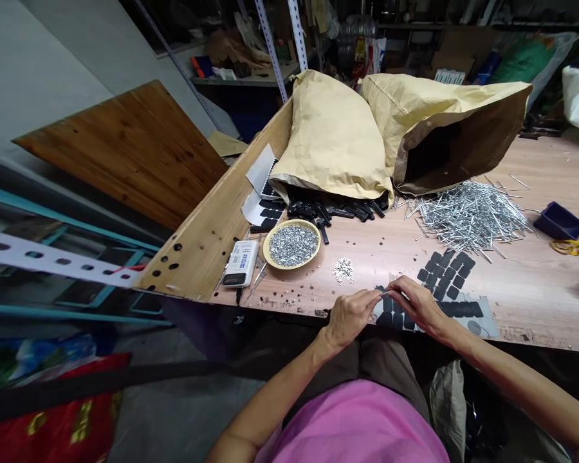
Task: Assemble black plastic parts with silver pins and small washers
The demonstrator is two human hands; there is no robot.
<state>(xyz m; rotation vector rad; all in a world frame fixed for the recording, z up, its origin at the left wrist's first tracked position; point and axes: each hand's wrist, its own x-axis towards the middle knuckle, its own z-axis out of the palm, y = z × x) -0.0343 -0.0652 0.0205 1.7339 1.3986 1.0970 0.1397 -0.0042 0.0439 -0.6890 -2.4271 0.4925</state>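
A small thin piece [385, 293] is pinched between the left hand [350, 315] and right hand [419, 305], at the near edge of the table [367, 251]. It seems to lie side to side, close to both. Fingers hide its ends (I can't tell its full shape).

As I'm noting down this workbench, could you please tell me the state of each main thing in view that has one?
Left hand: grip shut, seemingly on a thin piece
Right hand: grip shut, seemingly on the same thin piece
Yellow bowl: filled with small metal pieces
Left paper sack: lying down
Right paper sack: lying down, mouth open
Metal rods: loosely heaped
Dark blue box: open
White device: lying down
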